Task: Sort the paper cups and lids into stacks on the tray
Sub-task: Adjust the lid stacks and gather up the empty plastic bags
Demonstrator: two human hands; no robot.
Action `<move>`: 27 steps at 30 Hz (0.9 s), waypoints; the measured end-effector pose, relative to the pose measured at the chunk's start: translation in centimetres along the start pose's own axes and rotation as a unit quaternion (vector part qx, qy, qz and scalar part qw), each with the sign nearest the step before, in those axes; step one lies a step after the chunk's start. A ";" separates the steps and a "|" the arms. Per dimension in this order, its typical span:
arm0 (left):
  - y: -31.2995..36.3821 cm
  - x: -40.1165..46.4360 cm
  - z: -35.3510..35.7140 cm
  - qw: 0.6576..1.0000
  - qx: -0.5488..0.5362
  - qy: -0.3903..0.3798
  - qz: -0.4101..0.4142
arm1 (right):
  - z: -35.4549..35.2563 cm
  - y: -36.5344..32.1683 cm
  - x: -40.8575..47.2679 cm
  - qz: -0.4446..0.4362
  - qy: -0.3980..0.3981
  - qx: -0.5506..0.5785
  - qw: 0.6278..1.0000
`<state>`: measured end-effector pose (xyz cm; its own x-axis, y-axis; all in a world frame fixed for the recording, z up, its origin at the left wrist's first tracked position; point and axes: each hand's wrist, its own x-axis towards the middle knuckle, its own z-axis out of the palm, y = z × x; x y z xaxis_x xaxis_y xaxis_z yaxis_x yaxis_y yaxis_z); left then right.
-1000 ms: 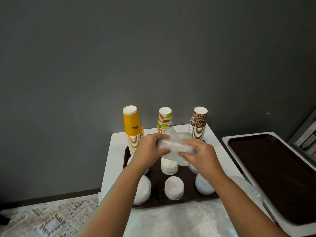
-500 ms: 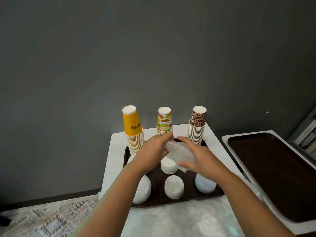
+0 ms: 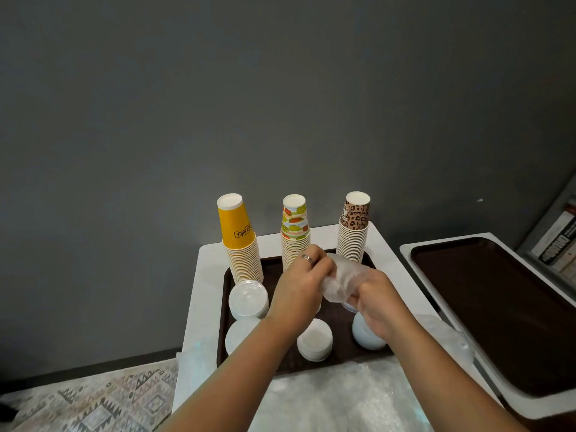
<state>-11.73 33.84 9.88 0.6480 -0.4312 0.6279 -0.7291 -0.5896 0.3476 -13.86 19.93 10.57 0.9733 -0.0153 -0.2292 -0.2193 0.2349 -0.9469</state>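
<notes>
While both hands work over the brown tray [image 3: 225, 325] on the white table [image 3: 205, 275], the stacks stand around them: well left of the fingers and beyond them rises the upturned yellow cup stack [image 3: 240, 238], and nearer on that side sit two piles of clear lids [image 3: 248, 299] and white lids [image 3: 238, 336]. Just beyond the left hand's [image 3: 300, 294] fingers stands the fruit-print cup stack [image 3: 295, 229]. That hand, a ring on one finger, has its fingers curled onto a crumpled clear plastic bag [image 3: 344, 282] held above the tray's middle. Below the hands, a pile of white lids [image 3: 314, 339] lies on the tray. The right hand [image 3: 378, 302] grips the bag's other side, fingers bunched around the plastic. Beyond these fingers stands the leopard-print cup stack [image 3: 353, 229]; under the right wrist a pale lid pile [image 3: 367, 336] shows, partly hidden. Near the body, bubble wrap [image 3: 336, 400] covers the table. Far right of the fingers lies a second brown tray [image 3: 498, 307]; a patterned rug [image 3: 93, 397] shows at lower left.
</notes>
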 end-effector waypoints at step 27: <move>0.1 -0.3 3.0 0.945 -0.259 -0.088 -0.182 | -2.1 2.5 -1.8 -0.075 0.073 -0.093 0.990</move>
<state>-11.31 31.91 7.66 0.8702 -0.3972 0.2914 -0.4310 -0.3275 0.8408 -16.32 18.52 8.16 0.9786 -0.1801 -0.0991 -0.0941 0.0359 -0.9949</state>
